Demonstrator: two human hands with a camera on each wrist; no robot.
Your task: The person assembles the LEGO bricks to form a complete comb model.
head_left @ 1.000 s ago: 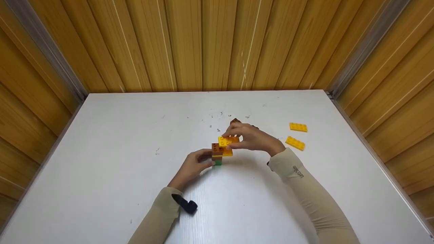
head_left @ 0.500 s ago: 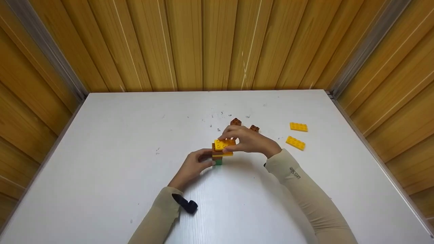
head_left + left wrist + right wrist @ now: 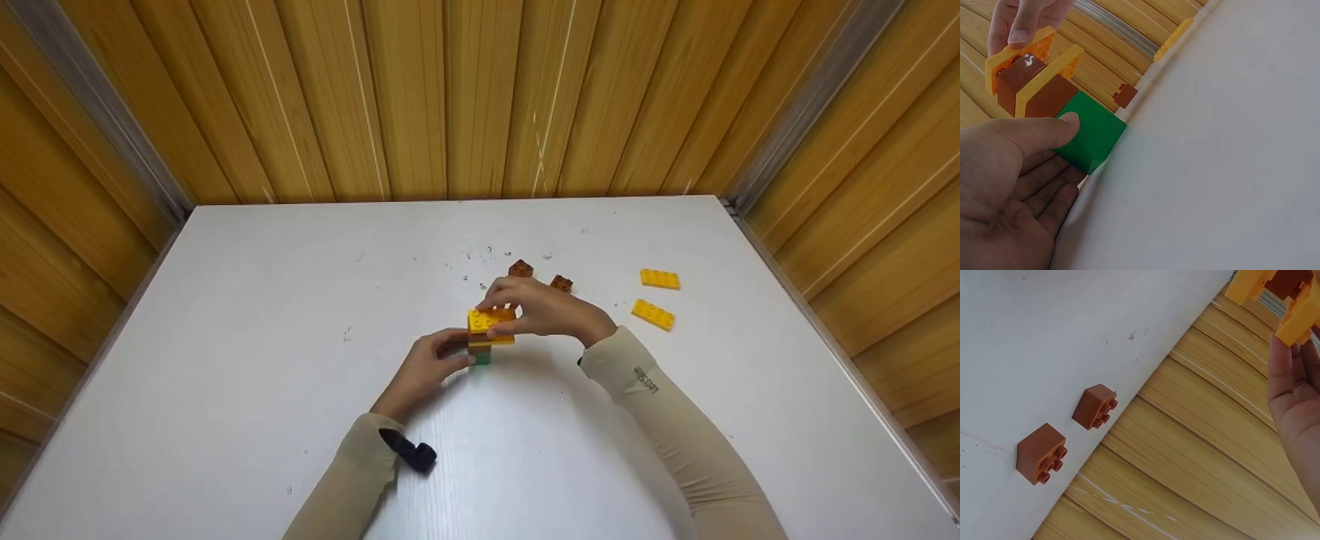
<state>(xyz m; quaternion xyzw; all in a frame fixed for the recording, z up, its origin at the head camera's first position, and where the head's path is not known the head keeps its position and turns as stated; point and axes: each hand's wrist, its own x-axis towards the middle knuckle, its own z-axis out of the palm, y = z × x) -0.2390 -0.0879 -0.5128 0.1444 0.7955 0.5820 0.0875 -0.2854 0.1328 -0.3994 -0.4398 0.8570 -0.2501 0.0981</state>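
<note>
A small tower of toy building bricks stands on the white table. At its base is a green brick [image 3: 1090,129], then a brown brick [image 3: 1050,97], a yellow plate [image 3: 1044,76] jutting to the right, and another brown brick [image 3: 1016,79]. My left hand [image 3: 427,371] holds the tower low down, its thumb on the green brick and brown one above. At the top, my right hand [image 3: 544,309] pinches a second yellow plate [image 3: 481,321] between thumb and fingers. In the left wrist view this plate lies over the upper brown brick, slightly tilted, with a gap at one side.
Two loose brown bricks, one [image 3: 1041,453] and another [image 3: 1095,406], lie on the table [image 3: 262,300] behind the right hand. Farther right rest two yellow plates, one [image 3: 660,280] behind the other [image 3: 653,315]. Wood-patterned walls [image 3: 480,97] border the table's back and sides.
My right hand has moved left and slightly down with the yellow plate, from beside the tower's top to over its upper brown brick. The left hand has stayed in place.
</note>
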